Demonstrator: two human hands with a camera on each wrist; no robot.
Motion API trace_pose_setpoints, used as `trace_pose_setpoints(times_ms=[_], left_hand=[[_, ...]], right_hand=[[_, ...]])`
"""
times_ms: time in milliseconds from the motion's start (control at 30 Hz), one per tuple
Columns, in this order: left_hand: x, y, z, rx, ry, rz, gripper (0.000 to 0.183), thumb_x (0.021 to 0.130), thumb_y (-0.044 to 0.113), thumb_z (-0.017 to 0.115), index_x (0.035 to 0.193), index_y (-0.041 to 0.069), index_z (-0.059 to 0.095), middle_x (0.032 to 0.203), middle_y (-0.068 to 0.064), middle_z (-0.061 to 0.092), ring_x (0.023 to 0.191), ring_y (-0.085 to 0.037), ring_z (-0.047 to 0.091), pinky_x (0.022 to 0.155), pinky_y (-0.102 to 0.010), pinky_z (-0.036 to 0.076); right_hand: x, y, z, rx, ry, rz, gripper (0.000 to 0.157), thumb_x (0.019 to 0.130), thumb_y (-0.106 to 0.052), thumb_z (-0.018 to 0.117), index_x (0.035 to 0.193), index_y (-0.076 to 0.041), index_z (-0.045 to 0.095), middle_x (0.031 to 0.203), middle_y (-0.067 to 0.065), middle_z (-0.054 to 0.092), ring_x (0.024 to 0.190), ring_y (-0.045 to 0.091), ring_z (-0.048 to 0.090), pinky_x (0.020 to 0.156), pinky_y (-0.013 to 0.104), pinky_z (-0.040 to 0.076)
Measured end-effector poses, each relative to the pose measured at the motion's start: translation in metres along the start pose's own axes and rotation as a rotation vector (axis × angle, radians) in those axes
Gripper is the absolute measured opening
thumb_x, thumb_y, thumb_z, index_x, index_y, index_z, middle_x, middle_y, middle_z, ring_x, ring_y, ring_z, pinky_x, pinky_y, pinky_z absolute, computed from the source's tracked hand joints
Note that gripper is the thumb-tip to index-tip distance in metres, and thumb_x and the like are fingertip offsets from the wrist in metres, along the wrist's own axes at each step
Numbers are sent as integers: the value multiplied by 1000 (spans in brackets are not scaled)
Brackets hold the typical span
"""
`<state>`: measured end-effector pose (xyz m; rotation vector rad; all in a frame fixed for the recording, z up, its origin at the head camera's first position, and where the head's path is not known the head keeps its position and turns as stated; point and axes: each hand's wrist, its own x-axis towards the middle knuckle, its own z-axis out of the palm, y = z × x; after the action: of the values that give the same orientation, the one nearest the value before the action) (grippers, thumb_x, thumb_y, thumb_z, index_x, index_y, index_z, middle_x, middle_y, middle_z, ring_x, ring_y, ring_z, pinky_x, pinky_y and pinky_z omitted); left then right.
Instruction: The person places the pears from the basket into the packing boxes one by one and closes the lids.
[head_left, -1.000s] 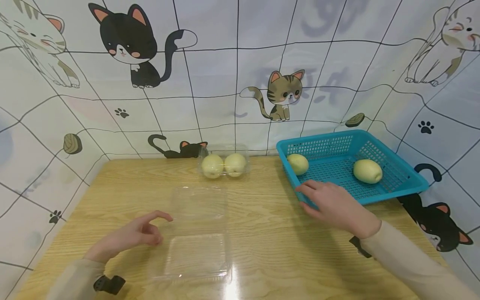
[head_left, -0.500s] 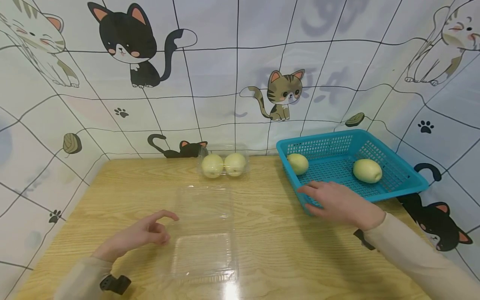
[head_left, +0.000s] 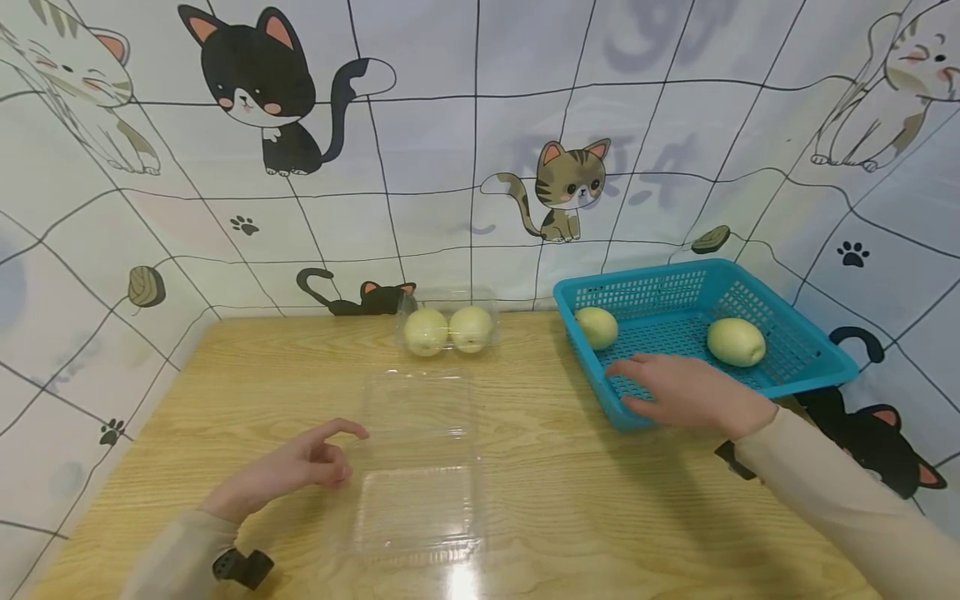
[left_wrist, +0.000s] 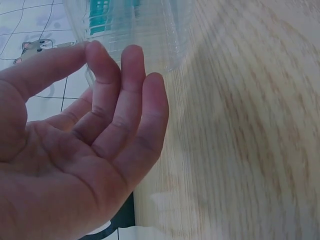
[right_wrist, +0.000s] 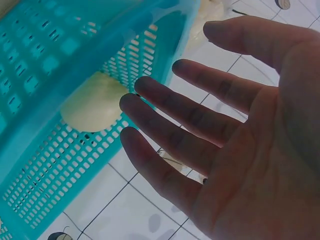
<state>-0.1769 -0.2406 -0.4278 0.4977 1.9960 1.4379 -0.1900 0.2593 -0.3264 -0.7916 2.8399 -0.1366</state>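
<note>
An unfolded clear plastic clamshell box (head_left: 418,500) lies on the wooden table, its two halves laid flat. My left hand (head_left: 288,467) is at its left edge, fingers loosely bent and fingertips right at the plastic, as the left wrist view also shows. My right hand (head_left: 690,393) hovers over the near left corner of a blue basket (head_left: 795,333), fingers spread and holding nothing. Inside the basket are two pale yellow-green fruits, one fruit (head_left: 597,328) against the left wall and another fruit (head_left: 736,342) towards the right. The right wrist view has one fruit (right_wrist: 92,105) beyond the fingertips.
A closed clear box (head_left: 486,308) with two pale fruits (head_left: 426,332) inside stands at the table's back edge. Behind it hangs a cat-patterned cloth (head_left: 427,225), which also covers both sides. Wooden tabletop (head_left: 540,483) lies between my two hands.
The unfolded clamshell box has slid a little to the right together with my left hand. My right hand has shifted slightly rightward, further over the basket's rim. The fruits stay where they were.
</note>
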Motion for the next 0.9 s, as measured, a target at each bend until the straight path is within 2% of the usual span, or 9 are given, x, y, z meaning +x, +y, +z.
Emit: trace_pose_setpoints(times_ms=[300, 567, 800, 900], left_hand=[[2, 0, 3, -8, -5, 5, 50, 95, 11, 59, 139, 1, 36, 88, -12, 59, 86, -27, 59, 81, -37, 53], [7, -2, 5, -30, -17, 26, 51, 95, 10, 59, 139, 1, 36, 89, -11, 59, 85, -23, 57, 81, -37, 53], [9, 0, 9, -31, -6, 36, 50, 96, 8, 59, 140, 1, 37, 88, -12, 58, 85, -23, 58, 82, -37, 54], [10, 1, 11, -34, 3, 38, 50, 95, 8, 59, 140, 0, 37, 88, -11, 58, 85, -23, 58, 82, -37, 54]], right_hand=[[12, 18, -3, 76, -56, 2, 40, 96, -19, 59, 131, 0, 55, 128, 20, 56, 117, 40, 53, 90, 53, 48], [21, 32, -4, 151, -105, 22, 41, 96, -20, 59, 130, 2, 54, 119, 18, 62, 107, 36, 59, 83, 49, 52], [25, 45, -6, 171, -129, 36, 40, 95, -18, 59, 128, 4, 53, 111, 21, 64, 101, 39, 61, 80, 50, 52], [28, 50, -7, 173, -142, 47, 41, 95, -19, 59, 128, 5, 52, 108, 21, 64, 95, 36, 63, 78, 49, 53]])
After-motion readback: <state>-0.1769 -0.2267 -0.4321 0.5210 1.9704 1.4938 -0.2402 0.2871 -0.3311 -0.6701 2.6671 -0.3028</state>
